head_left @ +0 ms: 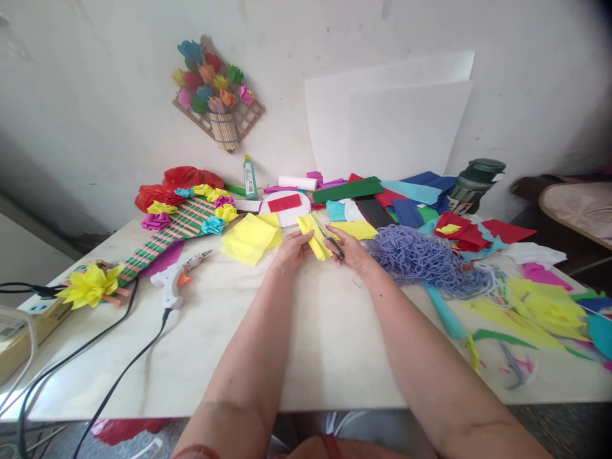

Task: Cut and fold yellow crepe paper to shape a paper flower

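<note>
Head view, the only one. We see the left hand pinching the lower end of a folded, pleated strip of yellow crepe paper, holding it up off the pale marble-look tabletop so the pleats stay stacked and the free end is open to the blades. The right hand is closed around the handles of a small pair of metal scissors, blades angled up and left and meeting the paper's right edge; whether they are biting into it or just touching we cannot tell. Both forearms rest low over the table, which would steady the cut.

Just left of the strip lies a loose stack of flat yellow paper squares, within easy reach of the left hand. Further left sit a white hot-glue gun with its black cord trailing off the near edge, and a woven green-and-pink paper fan trimmed with paper flowers. To the right, near the right wrist, a heap of lavender-blue cord. Beyond it, scattered sheets and offcuts of coloured paper. A green glue bottle stands against the wall.
</note>
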